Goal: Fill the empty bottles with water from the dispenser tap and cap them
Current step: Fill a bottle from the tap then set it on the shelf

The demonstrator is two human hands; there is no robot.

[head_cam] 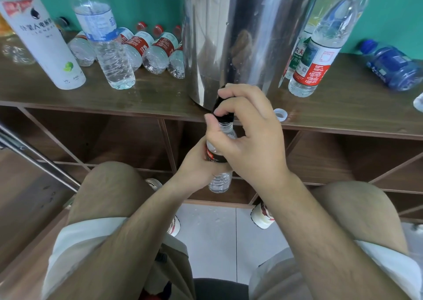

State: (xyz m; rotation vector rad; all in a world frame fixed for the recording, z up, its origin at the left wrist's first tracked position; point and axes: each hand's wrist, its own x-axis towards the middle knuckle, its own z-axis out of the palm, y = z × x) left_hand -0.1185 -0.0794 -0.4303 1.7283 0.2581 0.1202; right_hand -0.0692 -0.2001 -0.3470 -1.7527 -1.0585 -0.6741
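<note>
L hand point(194, 169) round ribbed clear bottle point(220, 181), R hand point(249, 144) pinching black tap point(226, 117)

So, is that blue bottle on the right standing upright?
No, the blue bottle lies on its side on the shelf.

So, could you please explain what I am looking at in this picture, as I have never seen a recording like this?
The single picture comes from a camera worn on a person's head, looking down at their own bare hands; there is no robot. The left hand grips a small water bottle under the black tap of a steel dispenser, and the right hand curls its fingers round that tap. The dispenser stands on a wooden shelf top, with red-labelled bottles lying to its left, a blue bottle lying at the right, and a loose white cap near the front edge.
</note>
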